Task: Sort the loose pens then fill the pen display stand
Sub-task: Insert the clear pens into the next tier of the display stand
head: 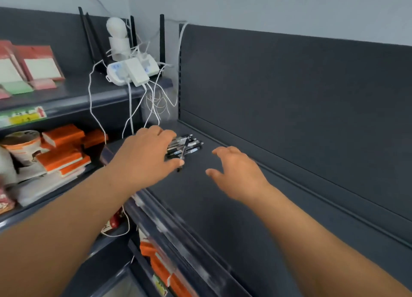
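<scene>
A pile of several loose black pens (189,146) lies at the far left end of a dark grey shelf (223,207). My left hand (147,156) covers the near side of the pile, its fingers curled over the pens and its thumb by one pen that lies crosswise. Whether it grips them I cannot tell. My right hand (236,174) hovers open just right of the pile, fingers spread, holding nothing. No pen display stand is in view.
A white power strip (131,71) with tangled cables (153,100) and a router sits on the upper left shelf. Orange packs (62,156), a paper cup (23,144) and red notepads (40,64) fill the left shelves. The dark back panel (289,96) rises behind.
</scene>
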The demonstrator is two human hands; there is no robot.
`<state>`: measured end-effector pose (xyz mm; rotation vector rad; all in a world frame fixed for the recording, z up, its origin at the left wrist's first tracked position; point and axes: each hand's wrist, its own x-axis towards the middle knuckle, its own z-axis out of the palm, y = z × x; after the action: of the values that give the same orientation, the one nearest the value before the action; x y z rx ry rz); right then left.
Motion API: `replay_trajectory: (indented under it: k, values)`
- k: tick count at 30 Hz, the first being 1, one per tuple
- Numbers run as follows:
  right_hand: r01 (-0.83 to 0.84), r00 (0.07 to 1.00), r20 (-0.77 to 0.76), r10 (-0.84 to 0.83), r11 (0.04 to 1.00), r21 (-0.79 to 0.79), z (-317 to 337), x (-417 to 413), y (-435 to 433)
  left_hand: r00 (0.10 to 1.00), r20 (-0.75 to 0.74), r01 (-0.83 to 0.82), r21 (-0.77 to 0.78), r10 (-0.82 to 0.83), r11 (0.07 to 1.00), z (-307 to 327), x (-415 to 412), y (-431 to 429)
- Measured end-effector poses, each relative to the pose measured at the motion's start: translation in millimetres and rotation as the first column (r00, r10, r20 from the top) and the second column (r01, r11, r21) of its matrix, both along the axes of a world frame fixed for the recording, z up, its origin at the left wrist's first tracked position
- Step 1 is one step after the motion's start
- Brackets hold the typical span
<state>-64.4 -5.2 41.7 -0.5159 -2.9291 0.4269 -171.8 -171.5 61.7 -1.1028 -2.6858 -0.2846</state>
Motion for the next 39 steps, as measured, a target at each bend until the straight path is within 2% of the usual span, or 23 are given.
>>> replay_trajectory:
  k: [9, 14, 19, 22, 27, 30, 31, 39]
  values:
    - [0.267, 0.964, 0.044, -0.264, 0.944, -0.195, -30.7, -117.5, -14.8, 0.969, 0.155, 0.202, -0.044, -0.193, 0.978, -28.3, -141.9, 42.3]
    - [0.461, 0.887, 0.12, -0.446, 0.839, -0.289, -43.3, -175.4, -26.2, 0.931, 0.271, 0.279, -0.095, -0.245, 0.956, -38.7, -201.2, 61.9]
    - [0.552, 0.834, 0.2, -0.514, 0.784, -0.284, -58.9, -199.1, -30.8, 0.871, 0.428, 0.324, -0.135, -0.24, 0.937, -56.6, -223.8, 75.2]
    - [0.585, 0.8, 0.156, -0.58, 0.694, -0.42, -60.7, -207.2, -26.7, 0.837, 0.494, 0.339, -0.131, -0.235, 0.932, -65.0, -232.9, 79.4]
    - [0.566, 0.725, 0.099, -0.681, 0.509, -0.649, -64.6, -210.9, -19.5, 0.783, 0.597, 0.262, -0.062, -0.175, 0.963, -72.5, -242.8, 82.7]
    - [0.458, 0.682, 0.108, -0.724, 0.307, -0.834, -66.4, -216.7, -21.5, 0.73, 0.662, 0.225, 0.001, -0.17, 0.974, -76.2, -245.4, 87.0]
    - [0.432, 0.674, 0.11, -0.73, 0.268, -0.861, -66.1, -218.5, -22.4, 0.704, 0.688, 0.216, 0.031, -0.178, 0.976, -77.5, -244.4, 88.4]
    - [0.309, 0.687, 0.139, -0.713, 0.113, -0.944, -71.7, -224.3, -24.2, 0.507, 0.841, 0.145, 0.13, -0.187, 0.981, -76.6, -237.5, 94.9]
